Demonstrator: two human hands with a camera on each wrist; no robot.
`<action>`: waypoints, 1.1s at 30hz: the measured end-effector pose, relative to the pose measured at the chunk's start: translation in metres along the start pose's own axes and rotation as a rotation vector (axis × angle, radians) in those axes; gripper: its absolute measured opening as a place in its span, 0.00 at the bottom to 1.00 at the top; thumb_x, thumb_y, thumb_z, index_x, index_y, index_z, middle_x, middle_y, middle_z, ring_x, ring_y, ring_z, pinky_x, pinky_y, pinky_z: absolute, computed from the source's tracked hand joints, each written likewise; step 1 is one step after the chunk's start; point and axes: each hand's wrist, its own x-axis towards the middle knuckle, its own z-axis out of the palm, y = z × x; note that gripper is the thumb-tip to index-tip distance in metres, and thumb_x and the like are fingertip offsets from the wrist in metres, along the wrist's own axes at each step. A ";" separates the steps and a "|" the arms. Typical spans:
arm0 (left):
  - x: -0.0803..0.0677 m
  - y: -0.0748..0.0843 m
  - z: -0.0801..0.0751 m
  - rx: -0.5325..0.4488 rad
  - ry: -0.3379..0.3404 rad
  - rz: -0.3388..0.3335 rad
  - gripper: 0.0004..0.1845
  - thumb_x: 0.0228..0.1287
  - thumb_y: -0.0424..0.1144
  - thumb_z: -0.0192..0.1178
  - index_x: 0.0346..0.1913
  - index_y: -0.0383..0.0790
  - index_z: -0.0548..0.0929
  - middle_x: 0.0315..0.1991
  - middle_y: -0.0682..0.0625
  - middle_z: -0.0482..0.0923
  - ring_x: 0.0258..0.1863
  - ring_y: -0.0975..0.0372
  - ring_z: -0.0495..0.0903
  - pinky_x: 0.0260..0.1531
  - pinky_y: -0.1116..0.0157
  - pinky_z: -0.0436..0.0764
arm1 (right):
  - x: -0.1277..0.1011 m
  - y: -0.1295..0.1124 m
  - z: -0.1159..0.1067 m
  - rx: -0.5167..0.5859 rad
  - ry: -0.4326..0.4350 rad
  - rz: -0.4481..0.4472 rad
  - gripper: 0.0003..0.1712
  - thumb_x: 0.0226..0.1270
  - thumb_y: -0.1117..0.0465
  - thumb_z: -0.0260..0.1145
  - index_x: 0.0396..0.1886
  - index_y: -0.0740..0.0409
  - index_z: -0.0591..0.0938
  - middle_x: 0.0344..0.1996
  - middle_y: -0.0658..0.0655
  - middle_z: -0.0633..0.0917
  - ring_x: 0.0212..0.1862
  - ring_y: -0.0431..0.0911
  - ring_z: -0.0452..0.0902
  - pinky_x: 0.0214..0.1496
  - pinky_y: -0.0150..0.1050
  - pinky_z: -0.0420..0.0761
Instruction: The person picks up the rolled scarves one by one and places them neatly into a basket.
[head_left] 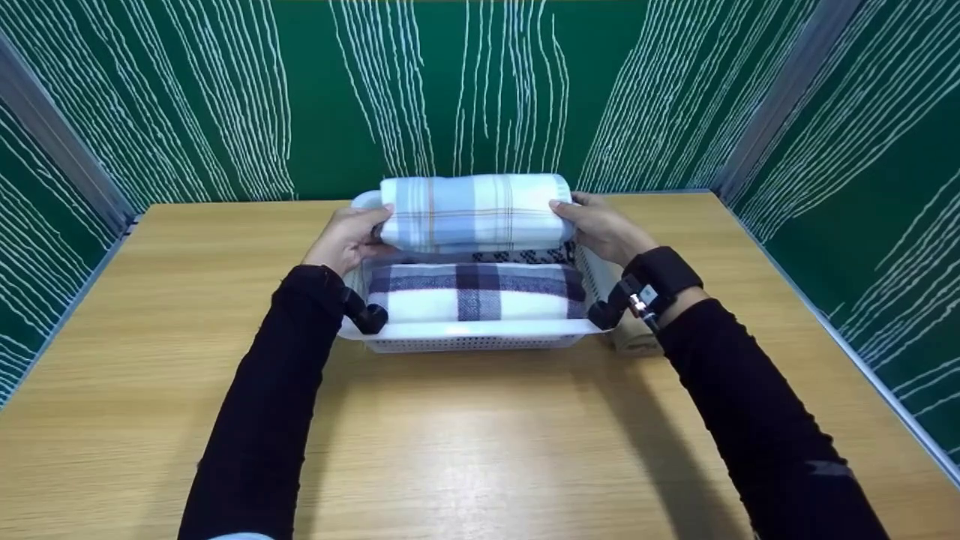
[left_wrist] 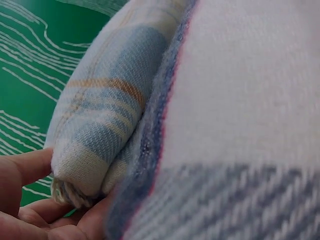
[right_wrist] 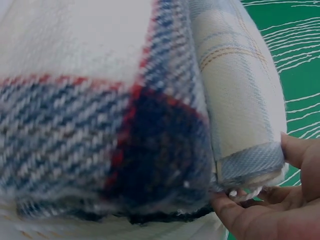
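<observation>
**Rolled light-blue-and-white plaid woven cloth [head_left: 480, 215] pinched by both ends at far side of white perforated plastic basket [head_left: 480, 328]**

From where I stand: person, both hands in use, basket as landmark. Left hand [head_left: 347, 234] at the basket's far left corner, thumb on top, fingers under the plaid roll's left end, closed to about the roll's thickness. Right hand [head_left: 602, 227] at the far right, same grip on the other end. The roll lies lengthwise across the basket's far part, thin orange lines on it, fringe poking out by the left fingers. Can't tell if it hangs free or rests on something.

In the basket's near half: thick white-and-dark-navy checked woven cloth [head_left: 480, 292], folded, thin red lines edging its bands, right in front of the roll. Between the two, a strip of black-and-white patterned fabric [head_left: 525, 256]. Just outside the basket, right side: beige bundle [head_left: 636, 343], partly hidden by the right wrist. Under the basket, light wood-grain table [head_left: 480, 442]; beyond it, green wall [head_left: 322, 112] with wavy white lines.
</observation>
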 end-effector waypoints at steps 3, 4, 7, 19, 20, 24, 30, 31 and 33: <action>-0.004 0.003 0.001 0.036 -0.001 0.002 0.12 0.71 0.34 0.53 0.52 0.30 0.74 0.28 0.46 0.80 0.30 0.59 0.80 0.56 0.54 0.73 | -0.001 -0.001 0.000 0.004 0.014 0.007 0.34 0.76 0.56 0.50 0.74 0.63 0.52 0.50 0.56 0.73 0.49 0.44 0.71 0.59 0.38 0.69; -0.006 0.004 0.001 0.058 0.003 0.002 0.13 0.71 0.34 0.52 0.53 0.30 0.73 0.28 0.46 0.80 0.31 0.59 0.80 0.56 0.54 0.73 | -0.001 -0.001 0.001 0.009 0.018 0.007 0.34 0.76 0.56 0.50 0.74 0.64 0.52 0.50 0.56 0.73 0.49 0.44 0.71 0.60 0.39 0.69; -0.012 0.007 0.001 0.146 0.001 0.004 0.16 0.71 0.34 0.51 0.58 0.30 0.70 0.35 0.46 0.78 0.36 0.58 0.80 0.57 0.56 0.72 | -0.002 -0.002 0.002 0.023 0.046 0.005 0.33 0.76 0.56 0.50 0.73 0.65 0.54 0.49 0.56 0.73 0.49 0.44 0.71 0.59 0.39 0.69; -0.044 0.018 -0.013 0.509 0.031 0.115 0.31 0.72 0.34 0.49 0.72 0.27 0.51 0.69 0.36 0.58 0.65 0.51 0.63 0.61 0.62 0.67 | -0.005 -0.007 0.008 0.013 0.092 -0.007 0.30 0.77 0.56 0.48 0.70 0.68 0.58 0.49 0.57 0.72 0.48 0.45 0.70 0.59 0.39 0.70; -0.046 0.019 -0.017 0.528 0.040 0.128 0.31 0.72 0.34 0.48 0.72 0.27 0.51 0.69 0.36 0.57 0.66 0.51 0.62 0.62 0.62 0.66 | -0.006 -0.007 0.007 0.009 0.091 -0.010 0.29 0.77 0.56 0.48 0.70 0.68 0.58 0.50 0.57 0.72 0.49 0.46 0.70 0.60 0.40 0.69; -0.052 0.016 -0.031 0.598 0.072 0.140 0.32 0.72 0.35 0.48 0.72 0.27 0.50 0.70 0.35 0.55 0.68 0.51 0.57 0.65 0.60 0.62 | -0.009 -0.010 0.007 -0.019 0.090 -0.017 0.30 0.77 0.56 0.47 0.70 0.69 0.57 0.54 0.59 0.70 0.55 0.48 0.68 0.63 0.41 0.68; -0.057 0.004 -0.049 0.598 0.054 0.117 0.34 0.72 0.35 0.48 0.72 0.25 0.46 0.71 0.34 0.51 0.70 0.49 0.54 0.66 0.57 0.60 | -0.010 -0.010 0.008 -0.022 0.107 -0.003 0.33 0.76 0.55 0.50 0.71 0.68 0.54 0.58 0.59 0.69 0.59 0.49 0.65 0.63 0.41 0.67; -0.057 0.002 -0.051 0.594 0.048 0.110 0.34 0.73 0.35 0.48 0.72 0.25 0.46 0.71 0.34 0.50 0.70 0.49 0.53 0.66 0.57 0.60 | -0.010 -0.010 0.008 -0.017 0.108 -0.001 0.33 0.76 0.55 0.50 0.71 0.68 0.54 0.59 0.60 0.68 0.59 0.50 0.65 0.63 0.41 0.67; -0.058 -0.001 -0.053 0.579 0.040 0.091 0.35 0.73 0.36 0.48 0.72 0.26 0.44 0.72 0.34 0.49 0.70 0.49 0.52 0.66 0.56 0.59 | -0.009 -0.010 0.008 -0.019 0.104 0.002 0.33 0.76 0.55 0.50 0.72 0.67 0.53 0.62 0.61 0.66 0.62 0.50 0.64 0.64 0.41 0.67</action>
